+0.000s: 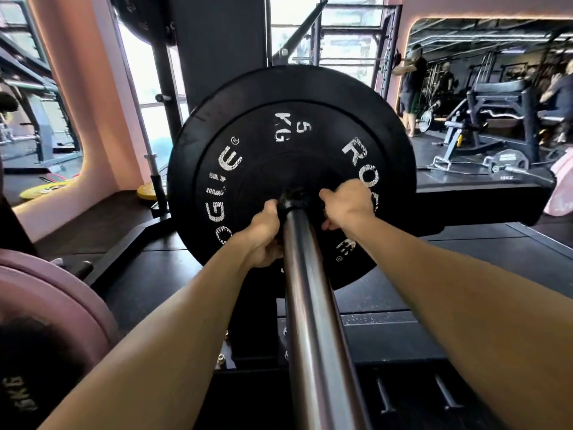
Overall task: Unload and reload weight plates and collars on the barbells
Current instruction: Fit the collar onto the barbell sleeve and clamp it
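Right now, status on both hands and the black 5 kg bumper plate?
Left hand and right hand both gripping the black collar. Black 5 kg bumper plate seated on the steel barbell sleeve. Nothing blocking.

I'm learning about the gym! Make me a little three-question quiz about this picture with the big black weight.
1. True or false: the black plate says 5 KG.
2. What do the left hand and right hand grip? A) the collar on the barbell sleeve B) the yellow plate C) a rope
3. What colour is the plate at lower left?

Key: 1 true; 2 A; 3 pink.
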`<state>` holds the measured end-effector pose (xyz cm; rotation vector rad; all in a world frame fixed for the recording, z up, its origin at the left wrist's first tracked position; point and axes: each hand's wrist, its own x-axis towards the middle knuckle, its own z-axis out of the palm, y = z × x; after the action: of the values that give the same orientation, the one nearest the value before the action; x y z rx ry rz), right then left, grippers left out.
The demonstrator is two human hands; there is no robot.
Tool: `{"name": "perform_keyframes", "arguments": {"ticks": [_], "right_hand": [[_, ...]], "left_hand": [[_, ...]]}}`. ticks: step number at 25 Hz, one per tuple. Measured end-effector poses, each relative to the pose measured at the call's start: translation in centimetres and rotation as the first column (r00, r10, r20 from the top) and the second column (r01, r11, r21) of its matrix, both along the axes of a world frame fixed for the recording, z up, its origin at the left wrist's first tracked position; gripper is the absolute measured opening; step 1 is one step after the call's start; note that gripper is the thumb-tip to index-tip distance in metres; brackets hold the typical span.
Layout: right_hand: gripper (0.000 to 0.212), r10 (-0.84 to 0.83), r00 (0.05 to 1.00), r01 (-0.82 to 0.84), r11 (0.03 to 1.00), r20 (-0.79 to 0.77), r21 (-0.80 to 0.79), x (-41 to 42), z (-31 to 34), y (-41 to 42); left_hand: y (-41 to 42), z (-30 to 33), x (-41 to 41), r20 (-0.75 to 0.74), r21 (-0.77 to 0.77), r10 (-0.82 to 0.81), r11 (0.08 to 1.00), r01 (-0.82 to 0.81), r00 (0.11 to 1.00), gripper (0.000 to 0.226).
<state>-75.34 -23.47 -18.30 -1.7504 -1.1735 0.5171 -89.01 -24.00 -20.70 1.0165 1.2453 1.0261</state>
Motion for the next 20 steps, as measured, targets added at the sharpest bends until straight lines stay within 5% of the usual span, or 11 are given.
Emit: {"name": "perform_keyframes", "arguments": {"ticks": [10, 14, 20], "right_hand": [[0.023, -0.010, 0.976, 0.015, 1.000, 0.216, -0.023, -0.7, 2.3, -0.9], [0.029, -0.051, 0.828, -0.015, 0.993, 0.559, 0.114, -2.4, 4.4, -1.0], [0.053, -0.048, 0.671, -0.110, 0.980, 0.740, 0.164, -2.6, 4.2, -1.9]], "left_hand": [[-0.7, 0.7, 0.3, 0.057, -0.030, 0.026, 0.999, -0.025, 0.998, 0.042], [-0.5, 0.6, 0.3, 0.098, -0.045, 0.007, 0.999, -0.002, 0.995, 0.042], [-0.1, 0.5, 0.0, 0.131, -0.075, -0.019, 0.997, 0.029, 0.991, 0.045]]}}
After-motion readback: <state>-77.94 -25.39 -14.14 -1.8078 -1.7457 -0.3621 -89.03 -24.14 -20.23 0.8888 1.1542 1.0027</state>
